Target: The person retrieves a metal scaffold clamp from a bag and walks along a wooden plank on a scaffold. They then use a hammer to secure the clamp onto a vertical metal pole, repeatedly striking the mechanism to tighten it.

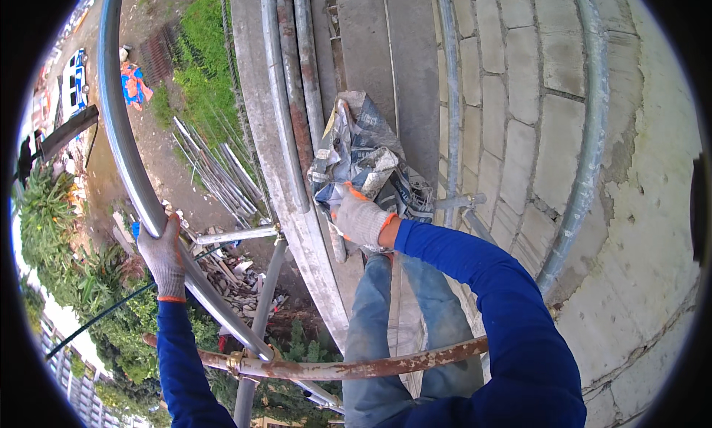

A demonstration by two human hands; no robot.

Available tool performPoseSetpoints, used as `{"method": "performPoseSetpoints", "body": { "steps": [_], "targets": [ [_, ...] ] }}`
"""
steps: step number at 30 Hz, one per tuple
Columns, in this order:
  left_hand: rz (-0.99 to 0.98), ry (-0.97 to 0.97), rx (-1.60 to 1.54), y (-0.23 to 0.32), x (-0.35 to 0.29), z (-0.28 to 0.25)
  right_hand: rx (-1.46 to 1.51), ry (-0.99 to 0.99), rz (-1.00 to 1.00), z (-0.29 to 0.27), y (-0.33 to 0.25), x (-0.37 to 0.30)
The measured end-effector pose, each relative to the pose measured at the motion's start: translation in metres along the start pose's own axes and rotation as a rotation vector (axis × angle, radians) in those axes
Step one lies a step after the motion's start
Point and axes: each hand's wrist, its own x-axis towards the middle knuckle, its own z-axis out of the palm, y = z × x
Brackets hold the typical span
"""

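Note:
My left hand, in a grey knit glove with an orange cuff, is wrapped around a shiny metal scaffold pipe at the left. My right hand, gloved alike, is closed on a crumpled sack, pale grey and dark blue with printing on it. Bunched up in front of my legs, the sack lies over the planks and hides part of the pipes there. What is inside its folds cannot be made out.
Several long pipes lie along the narrow plank walkway. A rusty crossbar passes over my legs. To the right stand upright pipes and a block wall. Far below at left are ground, plants and a pile of poles.

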Motion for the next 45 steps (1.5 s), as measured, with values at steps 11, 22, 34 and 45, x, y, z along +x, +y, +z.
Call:
{"method": "performPoseSetpoints", "body": {
  "steps": [11, 22, 34, 45],
  "targets": [
    [-0.019, 0.013, 0.002, -0.004, 0.014, 0.005, 0.381, -0.034, 0.8, 0.009, 0.163, 0.059],
    [-0.049, -0.045, -0.079, 0.003, 0.023, 0.016, -0.042, -0.285, 0.475, 0.007, 0.18, 0.092],
    [-0.049, -0.033, -0.015, 0.006, 0.016, 0.017, 0.013, -0.173, 0.056, 0.015, 0.162, 0.059],
    [-0.051, -0.043, -0.034, -0.005, 0.027, 0.024, 0.202, 0.144, 0.882, 0.085, 0.174, 0.152]
  ]
}}
